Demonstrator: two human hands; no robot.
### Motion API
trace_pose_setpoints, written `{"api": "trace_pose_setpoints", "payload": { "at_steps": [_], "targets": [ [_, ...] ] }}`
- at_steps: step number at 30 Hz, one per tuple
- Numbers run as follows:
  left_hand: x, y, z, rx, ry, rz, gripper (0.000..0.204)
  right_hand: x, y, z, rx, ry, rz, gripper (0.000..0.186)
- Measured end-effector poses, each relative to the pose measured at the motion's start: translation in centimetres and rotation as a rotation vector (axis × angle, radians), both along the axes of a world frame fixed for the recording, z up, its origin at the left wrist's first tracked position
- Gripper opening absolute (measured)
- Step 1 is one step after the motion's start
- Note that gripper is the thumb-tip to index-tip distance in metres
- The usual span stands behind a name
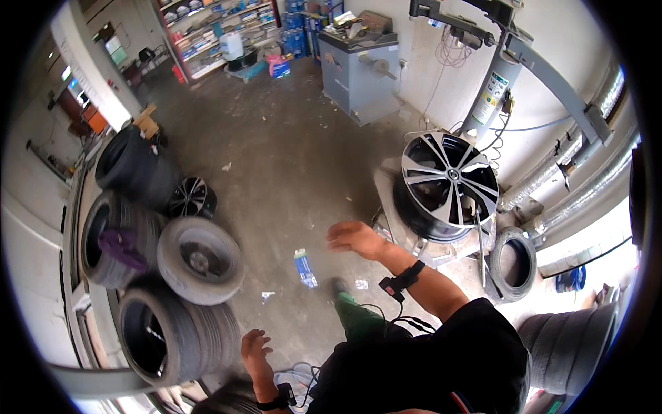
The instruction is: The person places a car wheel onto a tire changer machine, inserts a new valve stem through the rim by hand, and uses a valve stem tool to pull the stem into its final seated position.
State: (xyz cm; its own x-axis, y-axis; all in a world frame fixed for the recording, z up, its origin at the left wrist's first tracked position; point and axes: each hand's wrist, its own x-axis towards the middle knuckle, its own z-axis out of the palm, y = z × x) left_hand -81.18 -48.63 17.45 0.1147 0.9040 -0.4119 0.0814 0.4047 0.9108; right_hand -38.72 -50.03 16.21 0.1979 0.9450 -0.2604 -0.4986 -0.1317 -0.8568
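My right hand (pixel 358 239) reaches out over the floor with its fingers extended to the left, holding nothing. It is nearest to a black-and-silver alloy rim (pixel 452 175), which lies face up on a tyre changer (pixel 388 200) to the right. A long metal bar (pixel 480 257) leans down along the rim's near right side. Low on the left, my left hand (pixel 256 353) hangs empty with its fingers apart and a little bent. Beside it lie tyres (pixel 215 338) resting on their treads. Both wrists wear black straps.
At the left stand more tyres, a wheel with its tyre (pixel 224 276), a smaller alloy rim (pixel 189 198) and a purple cloth (pixel 123 248). A blue packet (pixel 305 269) lies on the floor ahead. Farther back is a grey machine (pixel 355 79). Another tyre (pixel 514 264) sits right of the tyre changer.
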Motion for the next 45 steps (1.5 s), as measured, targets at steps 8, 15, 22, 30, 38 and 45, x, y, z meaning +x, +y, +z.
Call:
{"api": "trace_pose_setpoints", "payload": {
  "at_steps": [8, 15, 22, 30, 38, 45],
  "targets": [
    [16.0, 17.8, 6.0, 0.132, -0.011, -0.157, 0.03, 11.7, 11.4, 6.3, -0.195, -0.141, -0.001, 0.034],
    [28.1, 32.6, 3.9, 0.105, -0.05, -0.296, 0.032, 20.5, 21.9, 6.8, -0.24, -0.29, 0.029, 0.036],
    [42.0, 52.8, -0.9, 0.032, -0.031, -0.482, 0.027, 31.0, 32.2, 3.5, -0.379, -0.38, -0.076, 0.037],
    [62.2, 70.7, 1.6, 0.021, 0.096, -0.878, 0.032, 38.2, 44.9, 3.3, -0.36, -0.511, -0.221, 0.033],
    [76.4, 79.3, 0.3, -0.059, 0.159, -1.097, 0.036, 43.3, 58.8, -5.0, -0.24, -0.813, -0.368, 0.028],
    [84.6, 84.3, 1.4, 0.048, 0.28, -1.34, 0.031, 47.8, 70.4, -5.4, -0.295, -0.434, -0.327, 0.024]
  ]
}}
